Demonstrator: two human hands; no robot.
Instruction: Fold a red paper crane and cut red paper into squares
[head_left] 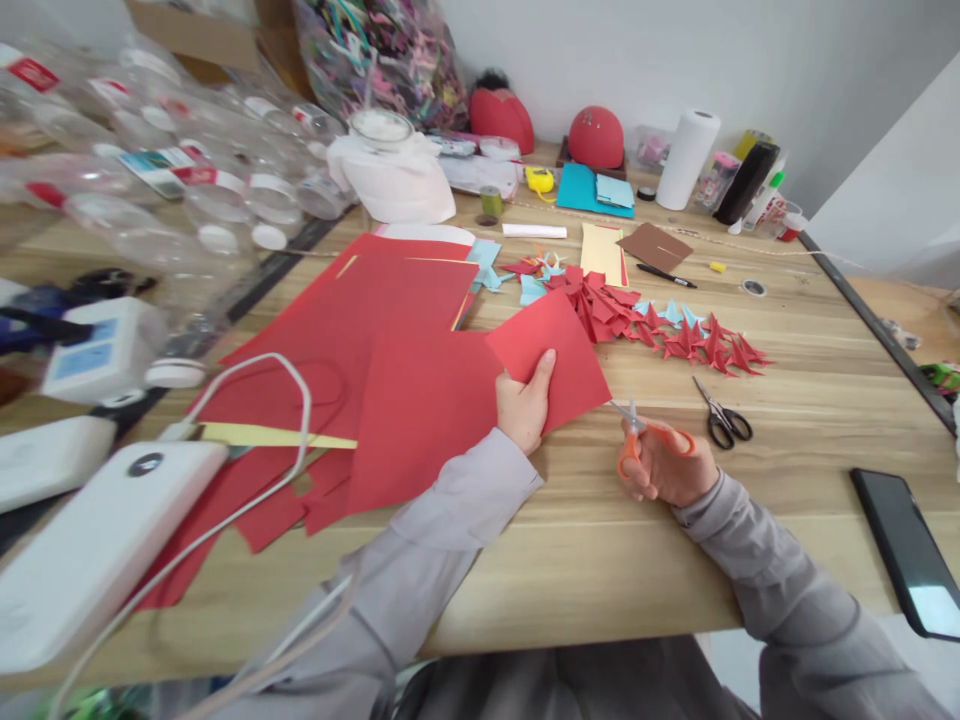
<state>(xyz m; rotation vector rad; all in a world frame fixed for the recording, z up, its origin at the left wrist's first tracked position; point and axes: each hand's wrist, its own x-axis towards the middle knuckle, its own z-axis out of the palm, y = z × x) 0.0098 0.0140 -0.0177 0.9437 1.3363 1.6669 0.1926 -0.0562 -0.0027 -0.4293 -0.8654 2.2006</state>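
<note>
A rectangle of red paper (559, 345) is pinched in my left hand (523, 405), thumb on top and the other fingers hidden beneath it. My right hand (671, 465) has its fingers through the orange handles of a pair of scissors (636, 430). The scissors' blades point up and left, their tips at the paper's lower right corner; whether they touch it I cannot tell. Large red sheets (420, 400) lie under and left of my left hand. Beyond the held paper is a pile of folded red paper pieces (600, 305), with light blue ones (675, 312) among them.
Black-handled scissors (721, 415) lie past my right hand, and a phone (907, 550) is at the right edge. A white power bank (112, 550) with a looping cable (307, 410) sits at left, before many plastic bottles (210, 190). A paper roll (688, 160) stands behind.
</note>
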